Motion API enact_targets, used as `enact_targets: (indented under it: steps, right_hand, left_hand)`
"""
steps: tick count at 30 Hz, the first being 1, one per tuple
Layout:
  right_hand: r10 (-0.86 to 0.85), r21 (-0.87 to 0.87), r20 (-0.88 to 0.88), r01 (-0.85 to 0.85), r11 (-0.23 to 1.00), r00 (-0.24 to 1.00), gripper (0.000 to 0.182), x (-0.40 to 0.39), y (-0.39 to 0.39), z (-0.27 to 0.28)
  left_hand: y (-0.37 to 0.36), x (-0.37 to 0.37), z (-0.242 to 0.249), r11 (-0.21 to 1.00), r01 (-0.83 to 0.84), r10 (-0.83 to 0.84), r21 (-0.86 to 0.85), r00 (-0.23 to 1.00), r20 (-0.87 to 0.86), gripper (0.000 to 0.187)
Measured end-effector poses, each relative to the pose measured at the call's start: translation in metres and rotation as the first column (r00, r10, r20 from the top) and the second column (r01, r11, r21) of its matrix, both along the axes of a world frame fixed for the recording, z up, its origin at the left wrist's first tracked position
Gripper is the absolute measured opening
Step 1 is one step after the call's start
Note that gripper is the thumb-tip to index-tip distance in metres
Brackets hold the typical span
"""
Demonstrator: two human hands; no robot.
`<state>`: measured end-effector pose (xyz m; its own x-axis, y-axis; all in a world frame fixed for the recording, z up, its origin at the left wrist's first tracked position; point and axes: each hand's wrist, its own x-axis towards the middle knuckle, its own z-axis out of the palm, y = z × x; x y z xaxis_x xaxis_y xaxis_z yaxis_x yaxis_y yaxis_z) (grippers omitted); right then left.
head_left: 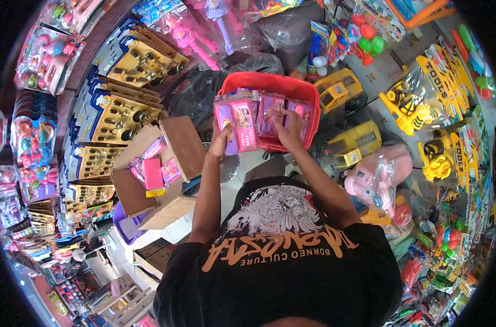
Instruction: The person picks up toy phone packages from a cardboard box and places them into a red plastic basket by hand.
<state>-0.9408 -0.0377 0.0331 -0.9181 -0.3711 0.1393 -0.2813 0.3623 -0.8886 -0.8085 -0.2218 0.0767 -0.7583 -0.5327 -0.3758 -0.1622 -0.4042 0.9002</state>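
We are holding a pink toy phone pack point(238, 124) up in front of us, just over the near edge of the red basket point(269, 84). Our left hand point(220, 143) grips its lower left corner, fingers closed on the pack, so the picture side faces us and we can see it well. Our right hand point(289, 128) is down in the basket, fingers curled onto the other pink packs point(283, 111) that stand in a row there — upright, so many fit side by side.

The pack is flat and shiny, a card with clear plastic on top. The basket is hard plastic with a thick, round-cornered rim.

To our left sits an open cardboard box point(150, 174), flaps spread wide, with more pink packs inside — easy to reach into. To our right are yellow toy trucks point(346, 117) and a soft-looking pink toy in a crinkly clear bag point(376, 177). Blue and gold boxed toys point(120, 111) lean in stacks farther left.
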Motion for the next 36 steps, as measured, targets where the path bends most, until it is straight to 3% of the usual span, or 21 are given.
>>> enact_targets:
  steps: [2,4,5,6,7,9,12,14,19,20,22,23,25,29,31,36]
  right_hand:
    - [0.005,0.03,-0.011,-0.004,1.0,1.0,0.051,-0.012,0.003,-0.01]
    - [-0.177,0.314,0.104,0.136,0.939,0.979,0.054,-0.018,0.002,-0.015]
    - [-0.185,0.385,0.134,0.12,0.915,0.974,0.065,-0.022,0.0,-0.027]
    - [-0.188,0.395,0.133,0.122,0.91,0.973,0.065,-0.024,0.0,-0.029]
    - [-0.171,0.412,0.171,0.087,0.907,0.97,0.067,-0.024,0.001,-0.031]
    - [-0.164,0.436,0.207,0.059,0.898,0.964,0.068,-0.026,0.002,-0.039]
    - [-0.101,0.363,0.179,0.03,0.931,0.979,0.071,-0.024,0.003,-0.049]
    - [-0.086,0.293,0.192,0.027,0.956,0.978,0.072,-0.02,0.002,-0.053]
    - [-0.075,0.377,0.195,-0.005,0.926,0.978,0.072,-0.017,-0.001,-0.05]
    - [-0.062,0.384,0.203,-0.021,0.923,0.977,0.072,-0.018,-0.002,-0.047]
    - [-0.064,0.371,0.189,-0.011,0.928,0.98,0.071,-0.019,-0.002,-0.047]
    - [-0.06,0.353,0.176,-0.007,0.935,0.983,0.071,-0.02,-0.002,-0.046]
    - [-0.068,0.362,0.166,0.003,0.932,0.984,0.071,-0.02,-0.002,-0.044]
    - [-0.109,0.37,0.113,0.06,0.927,0.988,0.078,-0.016,-0.002,-0.049]
    - [-0.119,0.345,0.114,0.073,0.936,0.986,0.082,-0.018,-0.002,-0.055]
    - [-0.217,0.165,0.057,0.205,0.965,0.974,0.09,-0.015,-0.001,-0.065]
  left_hand:
    - [-0.028,-0.014,-0.004,0.97,0.095,-0.068,-0.223,0.99,0.125,0.075]
    - [-0.046,-0.031,-0.013,0.967,0.122,-0.098,-0.226,0.989,0.113,0.079]
    - [-0.056,-0.038,-0.032,0.943,0.142,-0.113,-0.3,0.987,0.113,0.072]
    - [-0.061,-0.046,-0.037,0.914,0.163,-0.128,-0.373,0.985,0.116,0.065]
    - [-0.066,-0.052,-0.043,0.909,0.215,-0.148,-0.358,0.968,0.204,0.069]
    - [-0.07,-0.061,-0.05,0.911,0.282,-0.224,-0.3,0.951,0.213,0.07]
    - [-0.076,-0.07,-0.072,0.902,0.374,-0.309,-0.217,0.908,0.283,0.08]
    - [-0.074,-0.067,-0.086,0.893,0.361,-0.294,-0.267,0.92,0.259,0.08]
    - [-0.079,-0.067,-0.13,0.921,0.34,-0.297,-0.19,0.929,0.219,0.075]
    - [-0.078,-0.072,-0.116,0.921,0.344,-0.303,-0.185,0.928,0.217,0.075]
    - [-0.076,-0.08,-0.078,0.857,0.501,-0.404,-0.121,0.799,0.446,0.078]
    - [-0.076,-0.079,-0.092,0.857,0.502,-0.407,-0.116,0.798,0.444,0.078]
    - [-0.079,-0.075,-0.134,0.702,0.328,-0.176,-0.631,0.94,0.293,0.084]
    - [-0.079,-0.083,-0.108,0.738,0.4,-0.288,-0.543,0.915,0.283,0.092]
    - [-0.079,-0.083,-0.096,0.67,0.454,-0.337,-0.588,0.891,0.304,0.098]
    - [-0.076,-0.084,-0.126,0.668,0.433,-0.285,-0.606,0.9,0.329,0.097]
